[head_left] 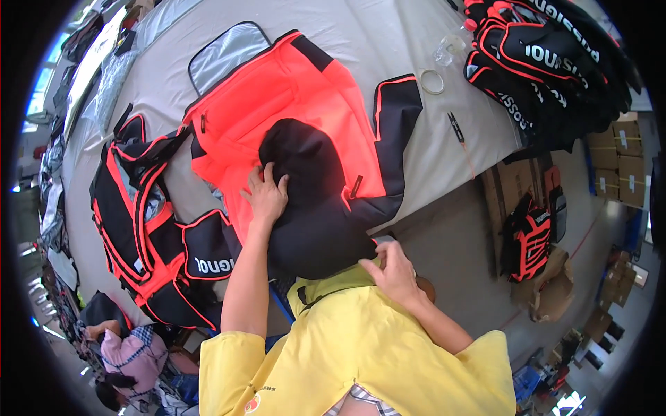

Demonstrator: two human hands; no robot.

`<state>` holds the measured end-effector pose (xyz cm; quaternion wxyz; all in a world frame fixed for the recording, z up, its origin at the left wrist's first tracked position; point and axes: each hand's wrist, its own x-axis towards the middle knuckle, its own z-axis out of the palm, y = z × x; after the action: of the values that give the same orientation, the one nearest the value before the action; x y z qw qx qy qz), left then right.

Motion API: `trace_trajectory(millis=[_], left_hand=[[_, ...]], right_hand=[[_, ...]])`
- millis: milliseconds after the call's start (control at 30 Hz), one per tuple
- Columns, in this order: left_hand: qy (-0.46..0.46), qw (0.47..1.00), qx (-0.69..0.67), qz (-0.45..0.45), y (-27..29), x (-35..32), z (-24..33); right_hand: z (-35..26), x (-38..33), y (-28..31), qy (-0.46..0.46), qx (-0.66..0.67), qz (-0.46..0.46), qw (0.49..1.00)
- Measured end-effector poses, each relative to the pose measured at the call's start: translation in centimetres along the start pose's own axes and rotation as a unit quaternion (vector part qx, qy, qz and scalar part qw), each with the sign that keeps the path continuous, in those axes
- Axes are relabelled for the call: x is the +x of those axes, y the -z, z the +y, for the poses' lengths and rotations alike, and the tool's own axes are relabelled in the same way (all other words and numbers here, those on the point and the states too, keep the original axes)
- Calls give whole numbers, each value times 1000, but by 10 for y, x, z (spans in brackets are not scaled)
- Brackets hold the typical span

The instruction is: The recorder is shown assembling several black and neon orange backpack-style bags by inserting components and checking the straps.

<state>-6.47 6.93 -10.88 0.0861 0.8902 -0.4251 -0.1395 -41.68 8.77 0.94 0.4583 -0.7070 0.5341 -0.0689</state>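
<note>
While the left grip [268, 197] lies spread, right grip [395, 277] unclear, the coral-black bag [305, 163] runs lengthwise away, leftward.

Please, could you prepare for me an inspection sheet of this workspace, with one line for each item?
Surface: pale, wrinkled table covering.
Job's things: red-and-black bag, lying spread out.
Clutter: second bag at left; bag pile at upper right; ring-shaped roll; black snips; clear bottle.
Left hand: fingers spread, on the red-and-black bag.
Right hand: by that bag's near edge; grip cannot be told.
Cables: nothing seen.
Surroundings: co-worker at lower left; cardboard boxes at right.
</note>
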Motion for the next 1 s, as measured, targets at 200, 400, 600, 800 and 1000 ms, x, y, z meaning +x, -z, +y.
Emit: trace_trajectory(millis=[200,400,600,800,1000], left_hand=[[-23,952,-307,-7,44,-20,-27],[29,912,-396,104,85,-115,-59],[-133,937,-252,200,80,-195,-59],[-129,943,-155,264,49,-202,-55],[-132,939,-154,278,46,-204,-59]], right_hand=[[-11,8,3,-3,143,-155,977],[-87,7,6,-22,276,-264,924],[-123,45,31,-5,344,-275,898],[-104,76,31,9,424,-253,870],[-88,121,11,53,663,-360,654]])
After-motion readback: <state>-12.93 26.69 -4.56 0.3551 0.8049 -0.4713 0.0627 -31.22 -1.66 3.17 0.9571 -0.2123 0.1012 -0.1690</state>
